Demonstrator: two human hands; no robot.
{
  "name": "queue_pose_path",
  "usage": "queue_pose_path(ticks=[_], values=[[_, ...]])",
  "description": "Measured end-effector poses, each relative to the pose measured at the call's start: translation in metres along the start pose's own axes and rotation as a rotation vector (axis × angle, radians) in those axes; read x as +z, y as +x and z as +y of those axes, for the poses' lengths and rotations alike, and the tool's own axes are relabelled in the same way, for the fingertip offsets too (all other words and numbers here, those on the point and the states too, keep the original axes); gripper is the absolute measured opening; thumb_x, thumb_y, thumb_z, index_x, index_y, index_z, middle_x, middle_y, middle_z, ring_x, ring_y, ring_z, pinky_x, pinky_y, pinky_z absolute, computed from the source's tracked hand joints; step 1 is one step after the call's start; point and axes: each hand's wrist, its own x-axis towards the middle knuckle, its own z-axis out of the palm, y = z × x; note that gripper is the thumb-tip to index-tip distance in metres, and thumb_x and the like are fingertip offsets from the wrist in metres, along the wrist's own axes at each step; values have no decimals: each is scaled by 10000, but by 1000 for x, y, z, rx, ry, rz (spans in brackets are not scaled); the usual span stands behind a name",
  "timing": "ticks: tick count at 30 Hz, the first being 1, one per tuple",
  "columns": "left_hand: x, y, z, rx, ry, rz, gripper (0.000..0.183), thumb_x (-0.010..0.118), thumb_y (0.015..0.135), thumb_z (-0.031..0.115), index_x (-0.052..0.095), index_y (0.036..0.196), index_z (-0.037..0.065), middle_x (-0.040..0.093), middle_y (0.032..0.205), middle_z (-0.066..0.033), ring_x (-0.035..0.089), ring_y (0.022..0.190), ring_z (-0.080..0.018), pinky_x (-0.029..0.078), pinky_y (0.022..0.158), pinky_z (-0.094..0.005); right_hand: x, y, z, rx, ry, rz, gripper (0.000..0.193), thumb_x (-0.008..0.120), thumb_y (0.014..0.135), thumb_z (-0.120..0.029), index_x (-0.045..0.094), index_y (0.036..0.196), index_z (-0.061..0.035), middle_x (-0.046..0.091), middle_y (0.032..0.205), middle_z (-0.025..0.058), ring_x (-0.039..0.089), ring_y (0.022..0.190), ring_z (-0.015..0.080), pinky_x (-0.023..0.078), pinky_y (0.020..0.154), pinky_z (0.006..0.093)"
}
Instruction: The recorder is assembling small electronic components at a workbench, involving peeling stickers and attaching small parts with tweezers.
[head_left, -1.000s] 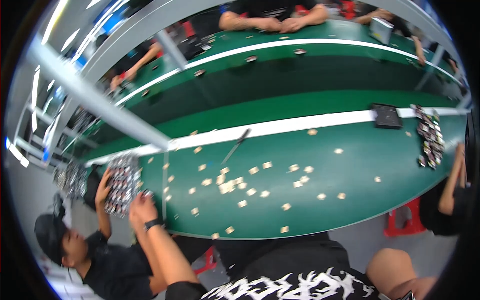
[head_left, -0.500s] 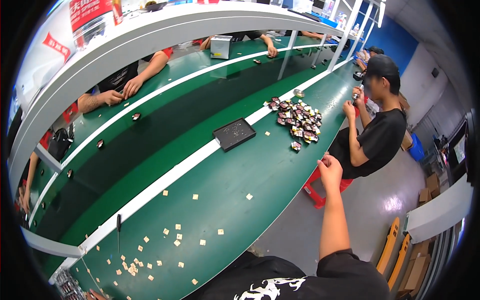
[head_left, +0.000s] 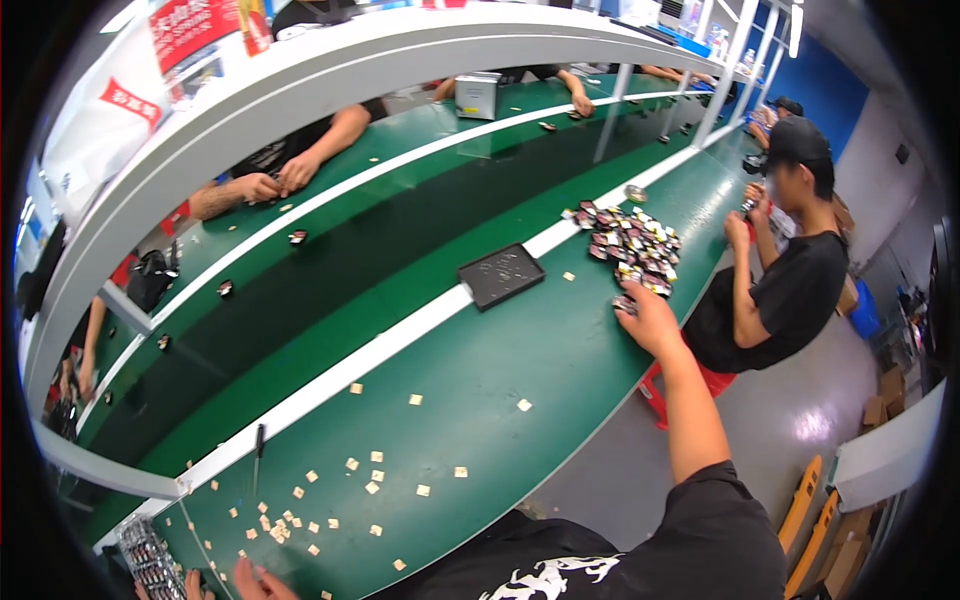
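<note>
My right hand (head_left: pixel 655 322) reaches over the green bench to the near edge of a pile of small black parts with pale labels (head_left: pixel 640 240). Its thumb and fingers close round one small black part (head_left: pixel 624 304), partly covered by the hand. At the bottom left edge, my left hand (head_left: pixel 262 582) shows only in part, fingers apart, with nothing seen in them. Close to it lie several small cream square pieces (head_left: pixel 280 530), some heaped, others scattered. Other fingers (head_left: pixel 194 584) show beside it; whose they are I cannot tell.
A black tray (head_left: pixel 502 276) with small bits sits by the white strip. A screwdriver (head_left: pixel 260 440) lies left, near a packed tray of small parts (head_left: pixel 155 562). A round clear dish (head_left: pixel 636 193) stands behind the pile. A co-worker (head_left: pixel 800 260) sits at right; others work across the bench.
My right hand has moved from the bench edge onto the near side of the pile and closed round a part. My left hand has come into view at bottom left. The view has shifted slightly.
</note>
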Motion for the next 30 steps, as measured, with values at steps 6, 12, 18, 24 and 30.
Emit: queue_pose_path(ticks=[6, 12, 18, 24, 30], values=[[-40, 25, 74, -501, -1001, -505, 424, 656, 971, 186, 619, 1319, -53, 696, 1233, -220, 683, 1070, -350, 541, 903, -443, 7, -3, -11, -42, 62, 32, 496, 839, 733, -187, 627, 1155, -35, 720, 1069, 185, 695, 995, 379, 540, 870, 428], [-82, 82, 223, 18, -2543, -1104, 1352, 848, 737, 654, 112, 1606, -74, 361, 1520, -420, 426, 1427, -478, 408, 1131, -486, 18, -44, -7, -66, 176, 84, 451, 858, 710, -90, 590, 1070, -43, 698, 939, 87, 623, 741, 167, 480, 655, 310], [-81, 80, 241, 203, -2747, -776, 1296, 834, 750, 658, 192, 1576, -108, 408, 1521, -370, 492, 1349, -468, 434, 1074, -510, 16, -79, -103, -66, 471, -62, 405, 789, 731, 52, 584, 1072, -23, 669, 1032, 24, 333, 563, 9, 309, 506, 209], [-76, 82, 258, 524, -2921, -566, 1248, 820, 763, 662, 272, 1546, -141, 455, 1522, -320, 558, 1271, -458, 461, 1017, -534, 5, -117, -152, -68, 713, -152, 468, 783, 710, 90, 523, 1078, -36, 678, 1170, 77, 338, 557, -16, 293, 495, 176], [9, 79, 168, 49, -1862, -1207, 903, 563, 952, 697, 397, 1566, 56, 495, 1504, -126, 571, 1172, -193, 438, 1039, -367, 2, -148, -222, -509, 1084, -350, 493, 892, 666, 18, 537, 995, -74, 721, 1166, 157, 471, 576, 11, 398, 504, 191]])
